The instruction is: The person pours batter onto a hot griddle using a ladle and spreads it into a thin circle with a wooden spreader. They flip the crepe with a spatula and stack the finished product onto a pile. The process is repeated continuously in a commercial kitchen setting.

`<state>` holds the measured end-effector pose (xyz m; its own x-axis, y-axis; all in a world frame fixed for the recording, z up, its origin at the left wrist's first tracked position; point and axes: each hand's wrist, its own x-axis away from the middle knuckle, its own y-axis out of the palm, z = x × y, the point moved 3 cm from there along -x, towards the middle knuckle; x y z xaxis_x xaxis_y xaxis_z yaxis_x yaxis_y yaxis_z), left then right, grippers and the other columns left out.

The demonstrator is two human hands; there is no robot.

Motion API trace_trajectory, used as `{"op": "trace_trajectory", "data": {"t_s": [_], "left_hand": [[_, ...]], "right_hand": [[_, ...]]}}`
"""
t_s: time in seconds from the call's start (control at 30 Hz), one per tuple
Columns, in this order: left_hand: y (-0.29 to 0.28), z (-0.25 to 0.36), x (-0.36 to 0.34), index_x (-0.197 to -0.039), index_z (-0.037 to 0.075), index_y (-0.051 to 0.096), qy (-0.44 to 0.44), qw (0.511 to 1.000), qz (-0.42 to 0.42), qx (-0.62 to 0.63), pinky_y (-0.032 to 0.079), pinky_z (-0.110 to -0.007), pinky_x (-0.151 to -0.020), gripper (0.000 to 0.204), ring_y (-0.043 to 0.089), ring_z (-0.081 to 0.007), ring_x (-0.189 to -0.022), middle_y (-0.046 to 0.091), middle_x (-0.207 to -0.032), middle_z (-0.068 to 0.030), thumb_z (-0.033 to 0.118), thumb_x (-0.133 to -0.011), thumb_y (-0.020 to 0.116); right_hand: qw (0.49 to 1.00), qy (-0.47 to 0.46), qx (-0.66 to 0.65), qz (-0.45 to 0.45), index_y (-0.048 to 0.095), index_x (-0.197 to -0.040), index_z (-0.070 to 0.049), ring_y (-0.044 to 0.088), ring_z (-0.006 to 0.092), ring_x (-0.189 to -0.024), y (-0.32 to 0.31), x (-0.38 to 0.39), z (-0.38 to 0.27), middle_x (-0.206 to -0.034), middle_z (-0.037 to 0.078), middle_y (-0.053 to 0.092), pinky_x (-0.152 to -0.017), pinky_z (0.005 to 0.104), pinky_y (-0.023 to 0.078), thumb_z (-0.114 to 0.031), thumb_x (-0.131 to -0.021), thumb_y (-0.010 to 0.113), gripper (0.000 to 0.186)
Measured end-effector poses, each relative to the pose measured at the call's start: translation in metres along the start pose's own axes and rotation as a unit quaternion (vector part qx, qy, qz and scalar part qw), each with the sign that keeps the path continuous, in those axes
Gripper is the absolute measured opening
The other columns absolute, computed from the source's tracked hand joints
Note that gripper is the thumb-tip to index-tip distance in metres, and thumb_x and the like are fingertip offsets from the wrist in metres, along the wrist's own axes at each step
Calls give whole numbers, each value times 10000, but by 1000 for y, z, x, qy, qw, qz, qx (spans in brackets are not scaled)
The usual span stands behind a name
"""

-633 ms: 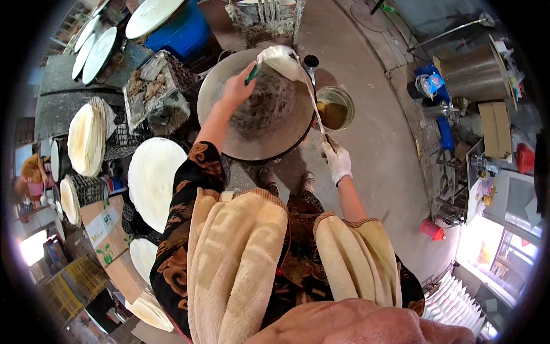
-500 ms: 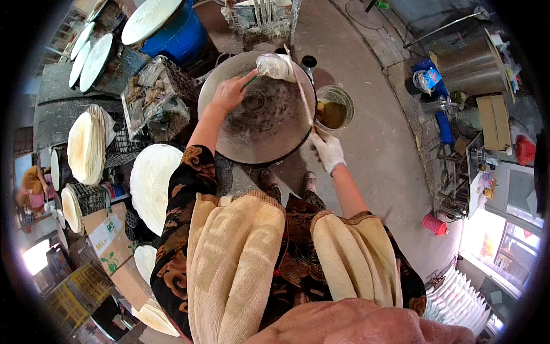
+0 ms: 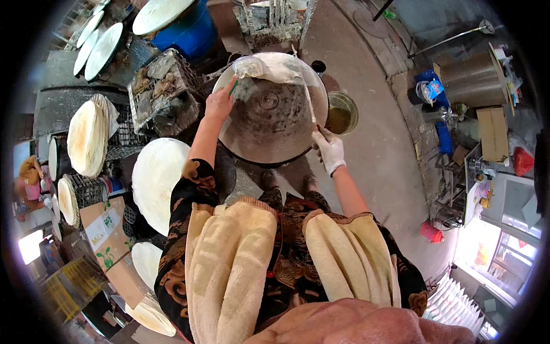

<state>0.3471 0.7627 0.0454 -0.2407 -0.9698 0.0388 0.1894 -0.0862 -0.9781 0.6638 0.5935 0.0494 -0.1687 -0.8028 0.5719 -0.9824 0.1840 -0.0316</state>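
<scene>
Over the round grey griddle (image 3: 260, 132), left hand (image 3: 219, 105) gripping green-handled pale scoop (image 3: 247, 67), right hand (image 3: 330, 150) gripping thin pale stick (image 3: 310, 101), white batter (image 3: 282, 66) is now stretching wider.

At twelve o'clock, a round grey metal griddle (image 3: 258, 126) looks matt and smudged under smooth white batter (image 3: 281, 64), while a round blue plastic tub (image 3: 192, 37) at eleven shines slightly, and a brown cardboard box (image 3: 117, 247) at eight looks dull.

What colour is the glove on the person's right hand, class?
White; the glove shows best in the head view, the only one here.
</scene>
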Motion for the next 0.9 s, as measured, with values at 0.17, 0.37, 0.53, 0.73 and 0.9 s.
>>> {"op": "trace_trajectory", "data": {"t_s": [0.17, 0.37, 0.53, 0.73, 0.9], "left_hand": [[1, 8, 11, -1452, 349, 268, -43, 999, 22, -14, 498, -438, -656, 719, 637, -329, -754, 643, -923, -151, 71, -863, 573], [-2, -16, 62, -1456, 293, 285, -140, 989, 52, 20, 489, -437, -628, 694, 611, -317, -718, 615, -868, -123, 58, -870, 572], [2, -1, 84, -1440, 299, 319, -169, 982, 90, 0, 489, -442, -642, 700, 617, -312, -727, 618, -850, -121, 61, -843, 597], [15, -1, 124, -1434, 298, 328, -209, 963, 168, 39, 494, -441, -650, 719, 628, -332, -745, 631, -860, -135, 63, -817, 613], [13, 23, 159, -1418, 273, 369, -260, 949, 163, 75, 491, -444, -643, 717, 623, -343, -736, 638, -864, -162, 43, -790, 626]], "right_hand": [[992, -67, 46, -101, 594, -1199, 0, 521, 75, -537, 68, -22, 21, -712, 24, 593, -448, 256, 421, -295, -865, 632, 447], [980, 5, 72, -188, 634, -1130, -13, 448, 57, -439, -5, -37, -37, -629, -7, 548, -370, 221, 345, -309, -831, 680, 424], [972, -27, 141, -186, 654, -1100, -3, 507, 67, -472, -32, -76, -33, -676, 8, 608, -419, 238, 409, -289, -844, 660, 383], [931, 16, 194, -309, 652, -1101, 8, 514, 75, -593, 6, -63, -29, -727, 5, 630, -531, 255, 438, -288, -836, 680, 399], [939, -11, 207, -273, 671, -1050, 2, 522, 76, -582, -55, -153, -70, -717, 4, 611, -506, 264, 430, -276, -829, 693, 356]]}}
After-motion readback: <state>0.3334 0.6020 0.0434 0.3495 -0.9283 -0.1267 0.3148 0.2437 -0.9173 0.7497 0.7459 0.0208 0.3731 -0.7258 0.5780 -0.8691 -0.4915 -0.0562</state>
